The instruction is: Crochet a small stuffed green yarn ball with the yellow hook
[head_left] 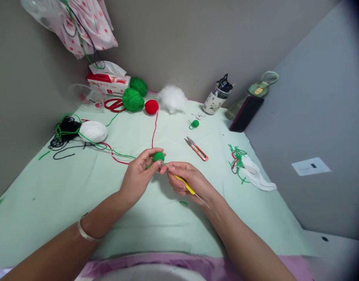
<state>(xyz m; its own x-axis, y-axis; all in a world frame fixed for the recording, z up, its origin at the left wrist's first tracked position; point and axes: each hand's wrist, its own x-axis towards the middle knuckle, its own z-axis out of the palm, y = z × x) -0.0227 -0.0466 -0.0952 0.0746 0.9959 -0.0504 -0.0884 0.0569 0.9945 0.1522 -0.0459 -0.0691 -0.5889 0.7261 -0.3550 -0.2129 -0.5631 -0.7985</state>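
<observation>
My left hand point(138, 171) pinches a small green crocheted ball point(158, 157) between thumb and fingers, above the pale green table cover point(80, 203). My right hand point(186, 180) grips a crochet hook with a yellow handle point(185, 185), its metal tip at the ball. A green strand runs from the ball leftward across the cover towards the yarn at the back left. A bracelet point(85, 233) sits on my left wrist.
Orange-handled thread snips point(197, 148) lie just beyond my hands. Two green yarn balls point(133, 99), a red ball point(151, 106), white stuffing point(172, 98), white yarn point(93, 131), black yarn point(65, 130), a tissue box point(108, 82), a jar point(216, 99), a phone point(246, 113) and yarn scraps point(237, 156) ring the table.
</observation>
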